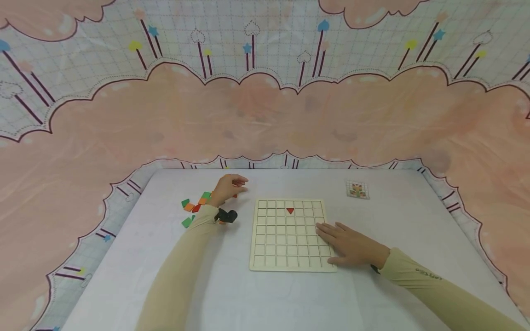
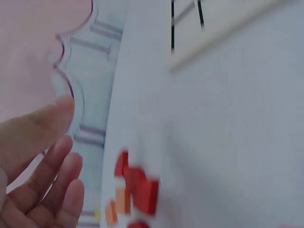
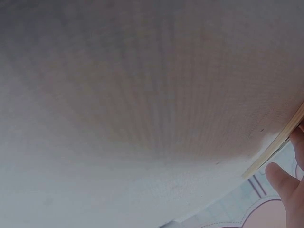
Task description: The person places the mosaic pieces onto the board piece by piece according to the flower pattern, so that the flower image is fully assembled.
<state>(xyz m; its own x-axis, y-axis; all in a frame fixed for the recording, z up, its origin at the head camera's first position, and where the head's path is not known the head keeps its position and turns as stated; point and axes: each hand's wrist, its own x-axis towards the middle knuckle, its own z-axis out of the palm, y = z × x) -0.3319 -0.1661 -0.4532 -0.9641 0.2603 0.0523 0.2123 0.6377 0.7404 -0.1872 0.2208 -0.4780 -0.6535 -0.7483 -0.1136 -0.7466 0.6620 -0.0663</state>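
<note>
A wooden grid board [image 1: 269, 265] lies flat on the table, with one red triangle tile [image 1: 290, 210] near its top edge. My right hand [image 1: 352, 243] rests spread across the board's right edge; in the right wrist view its thumb [image 3: 281, 180] shows beside the board's wooden side [image 3: 268, 159]. To the left, my left hand [image 1: 227, 187] hovers over loose coloured tiles. Its fingers are loosely bent, with nothing visible between thumb and fingertips in the left wrist view. Below them there, red tiles [image 2: 147, 194] and orange tiles [image 2: 122, 200] lie close together, somewhat blurred.
Green tiles [image 1: 187, 222] and orange tiles [image 1: 189, 207] are scattered left of the board, partly hidden by my left hand and wrist. A small card with a coloured pattern [image 1: 357, 189] lies at the back right. A patterned cloth [image 1: 265, 119] hangs behind the white table [image 1: 290, 303].
</note>
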